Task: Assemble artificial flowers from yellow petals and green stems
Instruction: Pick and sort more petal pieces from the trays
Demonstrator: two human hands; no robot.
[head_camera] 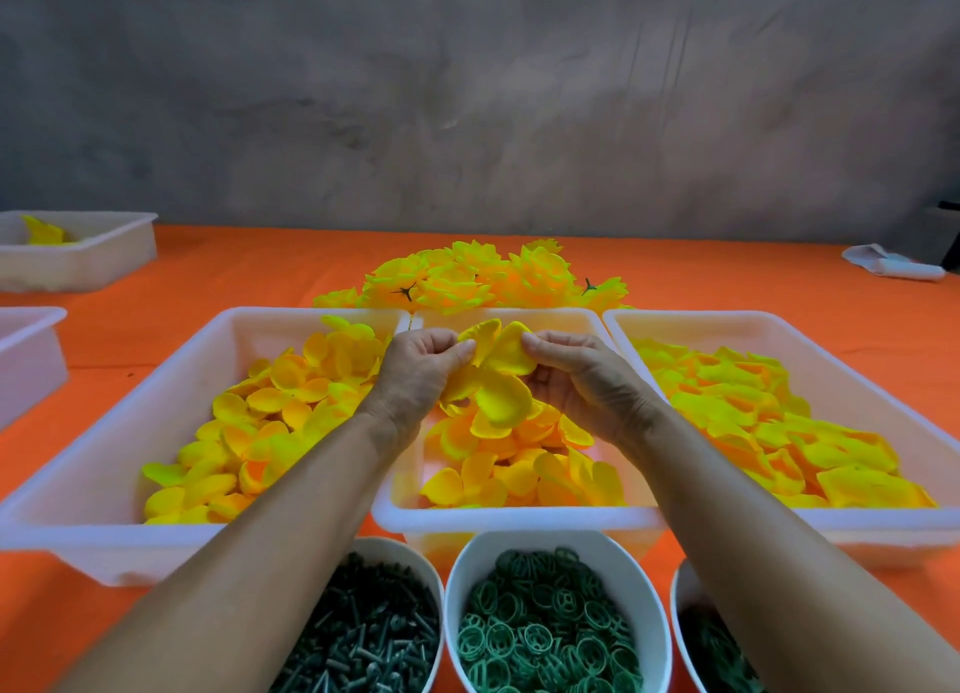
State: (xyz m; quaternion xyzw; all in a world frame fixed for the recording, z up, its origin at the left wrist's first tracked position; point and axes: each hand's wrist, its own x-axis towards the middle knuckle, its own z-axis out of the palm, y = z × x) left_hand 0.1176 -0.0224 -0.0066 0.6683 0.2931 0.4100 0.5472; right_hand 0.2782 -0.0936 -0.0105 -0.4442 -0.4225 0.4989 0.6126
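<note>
Both hands are pinching a cluster of yellow petals (pixel 496 375) between them: the left hand (pixel 421 375) is curling its fingers onto the cluster's upper left edge, and the right hand (pixel 582 380) is pressing thumb and fingertips onto the upper right petal. This cluster is hanging just above the middle tray (pixel 395 505), which is holding a loose heap of yellow-orange petals directly beneath the grip. A left tray (pixel 104 484) and a right tray (pixel 883 526), both white like the middle one, are sitting just beside it and are also carrying petals (those on the right are looking flatter and more angular). Behind the trays, a pile of finished flowers (pixel 467 282) is lying on the orange tablecloth (pixel 234 271), a couple showing dark green undersides. Nearest the camera, three white bowls are standing in a row: one with dark green stems (pixel 363 635), one with green rings (pixel 545 625), and a third (pixel 685 604) mostly hidden by the right forearm. Two more white trays are sitting at the far left, and a small white bundle (pixel 893 266) is lying at the far right. A grey concrete wall (pixel 467 95) is rising behind the table.
</note>
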